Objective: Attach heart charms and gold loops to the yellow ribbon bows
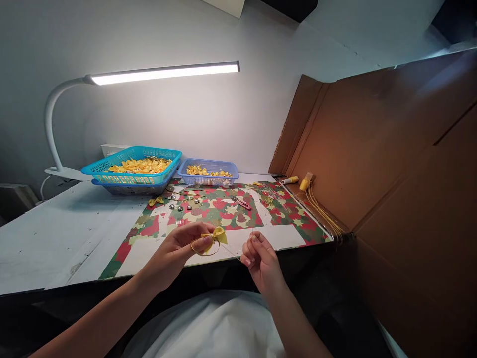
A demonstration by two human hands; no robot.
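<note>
Just above the table's front edge, my left hand [188, 243] is closed, pinching a yellow ribbon bow [219, 234] with a gold cord loop [209, 254] hanging below it. A thin pale thread [230, 251] runs taut from the bow to my right hand [261, 258]. The right thumb and fingers are pinched together on a fine needle [252, 231], its tip pointing up. The fingers hide the rest of the needle.
Behind the hands lie several silver bells [180, 208] and a pink-handled cutter [241, 203]. A turquoise basket [179, 158] and a blue basket [208, 181] hold yellow bows. A cardboard sheet [372, 149] walls the right side; gold cords [324, 214] lie beside it. A lamp [164, 73] overhangs the table.
</note>
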